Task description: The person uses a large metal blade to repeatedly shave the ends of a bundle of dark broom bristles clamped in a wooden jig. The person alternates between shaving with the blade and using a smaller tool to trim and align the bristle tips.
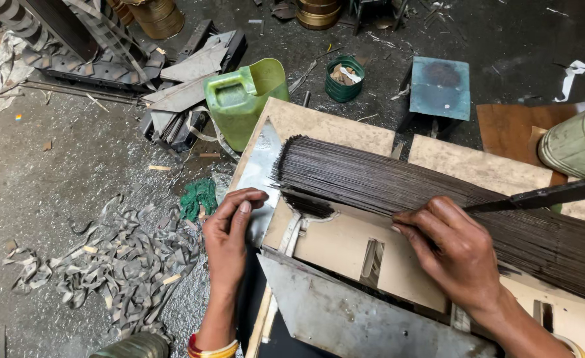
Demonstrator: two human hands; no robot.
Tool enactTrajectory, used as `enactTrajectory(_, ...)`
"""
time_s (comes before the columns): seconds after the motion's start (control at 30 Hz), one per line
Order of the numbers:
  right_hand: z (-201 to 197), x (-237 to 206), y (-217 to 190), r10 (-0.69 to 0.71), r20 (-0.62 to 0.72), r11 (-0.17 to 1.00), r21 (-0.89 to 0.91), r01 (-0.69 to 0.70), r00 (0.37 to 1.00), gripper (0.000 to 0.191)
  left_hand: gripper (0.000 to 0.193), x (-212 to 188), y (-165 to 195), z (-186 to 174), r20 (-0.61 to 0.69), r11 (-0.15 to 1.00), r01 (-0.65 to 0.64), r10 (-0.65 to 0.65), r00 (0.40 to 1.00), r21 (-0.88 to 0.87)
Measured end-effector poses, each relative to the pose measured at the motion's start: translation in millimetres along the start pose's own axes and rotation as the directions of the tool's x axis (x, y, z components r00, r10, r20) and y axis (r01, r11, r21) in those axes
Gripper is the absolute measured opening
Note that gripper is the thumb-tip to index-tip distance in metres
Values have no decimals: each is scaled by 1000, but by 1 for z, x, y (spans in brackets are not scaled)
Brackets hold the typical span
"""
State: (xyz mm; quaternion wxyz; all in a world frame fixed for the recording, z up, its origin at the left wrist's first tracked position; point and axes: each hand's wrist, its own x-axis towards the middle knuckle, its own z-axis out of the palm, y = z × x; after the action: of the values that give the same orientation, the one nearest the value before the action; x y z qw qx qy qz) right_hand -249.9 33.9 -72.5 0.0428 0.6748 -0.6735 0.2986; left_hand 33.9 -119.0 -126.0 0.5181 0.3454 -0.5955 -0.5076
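The left hand (229, 232) is clamped on the lower edge of a metal sheet (259, 174), thumb on top and fingers curled under, at the left end of the wooden tabletop (345, 136). The sheet stands tilted against the cut ends of a rod bundle (398, 182), a wide layer of thin dark rods lying flat across the tabletop and running off to the right. The right hand (455, 255) lies on the near edge of the bundle, fingers together and pressed flat on the rods, gripping nothing. A dark blade (537, 195) reaches in from the right, just above this hand. A second grey plate (345, 311) leans below both hands. On the floor to the left lie metal scraps (120, 258); a green jerrycan (243, 99) stands just beyond the tabletop's far corner, with a small green can (344, 78) and a blue stool (440, 86) behind.
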Motion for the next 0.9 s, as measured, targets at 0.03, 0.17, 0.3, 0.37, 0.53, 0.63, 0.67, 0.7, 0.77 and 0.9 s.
enactTrajectory(0.03,2,1,0,2,3,1000,-8,-2,1000,19,26,-1,-6,1,37,999,-14,16,999,-37)
enactTrajectory(0.17,1,0,-3,8,-5,1000,-3,-8,1000,22,39,-2,-21,7,112,988,-22,40,993,-152)
enactTrajectory(0.3,-3,2,-6,4,0,1000,10,-4,1000,24,47,-8,-24,10,93,990,-35,47,994,-135)
enactTrajectory(0.37,-4,4,-8,-1,3,1000,21,1,1000,26,53,-12,-22,11,87,996,-57,63,994,-71)
enactTrajectory(0.53,-7,8,-12,-11,0,999,47,11,1000,26,62,-18,-18,12,107,996,-84,86,991,-26)
enactTrajectory(0.63,-7,9,-13,-4,5,999,46,4,1000,25,64,-17,-17,12,117,997,-76,80,990,-33)
enactTrajectory(0.67,-7,9,-13,-7,4,999,52,7,1000,25,64,-17,-17,12,118,997,-74,77,990,-29)
enactTrajectory(0.7,-7,9,-13,-12,2,998,57,11,1000,25,63,-15,-18,11,118,997,-74,76,990,-26)
enactTrajectory(0.77,-7,8,-12,-25,-6,998,59,26,1000,25,62,-15,-19,12,110,997,-79,80,991,-15)
enactTrajectory(0.9,-5,6,-9,-27,-9,998,50,28,1000,23,57,-14,-23,14,89,996,-60,66,994,-73)
